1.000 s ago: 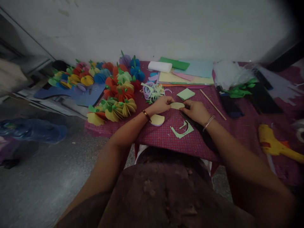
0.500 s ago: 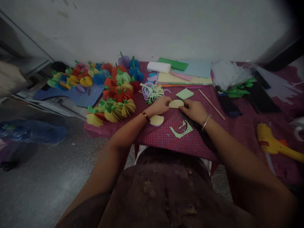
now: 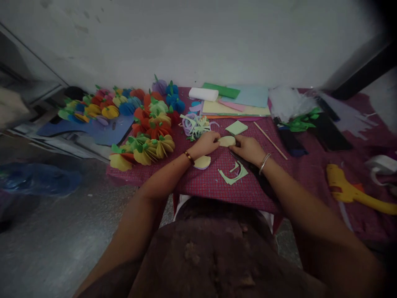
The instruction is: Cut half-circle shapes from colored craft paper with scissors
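Between my hands is a pale yellow-green piece of paper [image 3: 227, 141], folded or cut to a half-round shape. My left hand [image 3: 206, 144] pinches its left end, and my right hand [image 3: 248, 148] grips its right end with thumb and fingers. Below my left wrist lies a stack of rounded pale yellow paper pieces [image 3: 202, 162], partly hidden by the wrist. Light green paper offcuts [image 3: 233, 174] rest on the checked cloth nearer to me. Just beyond my right hand sits a light green square of paper [image 3: 236, 127].
Rows of colourful paper pumpkins [image 3: 155, 128] fill the table's left side. Curly paper scraps [image 3: 195, 125] and coloured sheets [image 3: 245, 108] lie at the back. A thin stick [image 3: 270, 140], a plastic bag [image 3: 287, 103] and a yellow glue gun [image 3: 347, 186] are to the right.
The whole view has shifted slightly, so things sit a little lower and further left. Both hands still hold the half-round paper, in nearly the same place over the table.
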Motion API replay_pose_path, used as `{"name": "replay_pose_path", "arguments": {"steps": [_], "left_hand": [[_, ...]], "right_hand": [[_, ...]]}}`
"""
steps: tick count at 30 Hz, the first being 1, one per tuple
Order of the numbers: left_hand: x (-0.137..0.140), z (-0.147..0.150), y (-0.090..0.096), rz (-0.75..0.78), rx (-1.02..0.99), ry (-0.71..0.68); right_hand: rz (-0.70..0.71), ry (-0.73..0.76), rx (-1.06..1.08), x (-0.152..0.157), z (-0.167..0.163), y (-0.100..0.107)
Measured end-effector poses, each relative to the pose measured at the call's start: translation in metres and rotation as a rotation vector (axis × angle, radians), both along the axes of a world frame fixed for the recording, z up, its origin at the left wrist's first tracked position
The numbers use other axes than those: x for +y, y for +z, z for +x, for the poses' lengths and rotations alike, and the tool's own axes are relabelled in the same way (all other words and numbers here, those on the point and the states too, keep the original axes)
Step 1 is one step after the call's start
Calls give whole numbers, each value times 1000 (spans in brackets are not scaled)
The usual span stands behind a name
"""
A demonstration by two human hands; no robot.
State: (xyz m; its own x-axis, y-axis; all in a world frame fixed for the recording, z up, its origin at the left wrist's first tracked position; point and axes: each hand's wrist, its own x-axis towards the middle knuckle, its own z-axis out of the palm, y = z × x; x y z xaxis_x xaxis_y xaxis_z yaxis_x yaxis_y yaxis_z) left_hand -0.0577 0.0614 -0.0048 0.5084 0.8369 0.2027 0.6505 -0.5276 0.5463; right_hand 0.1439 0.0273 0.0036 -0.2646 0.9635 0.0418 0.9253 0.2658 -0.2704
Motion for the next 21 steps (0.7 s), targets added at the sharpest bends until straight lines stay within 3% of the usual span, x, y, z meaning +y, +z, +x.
{"name": "replay_pose_path", "arguments": {"steps": [5, 9, 12, 17, 21], "left_hand": [[0, 0, 0, -4, -5, -6], [-1, -2, 5, -91, -117, -23], [-7, -1, 15, -288, -325, -15], [-28, 11, 33, -777, -866, -15], [-38, 17, 36, -890, -1012, -61]], "right_hand": [[-1, 28, 84, 6, 5, -7], [-36, 13, 208, 8, 7, -7], [-187, -8, 526, 3, 8, 0], [-437, -19, 978, -10, 9, 16], [-513, 19, 1197, -15, 4, 23]]}}
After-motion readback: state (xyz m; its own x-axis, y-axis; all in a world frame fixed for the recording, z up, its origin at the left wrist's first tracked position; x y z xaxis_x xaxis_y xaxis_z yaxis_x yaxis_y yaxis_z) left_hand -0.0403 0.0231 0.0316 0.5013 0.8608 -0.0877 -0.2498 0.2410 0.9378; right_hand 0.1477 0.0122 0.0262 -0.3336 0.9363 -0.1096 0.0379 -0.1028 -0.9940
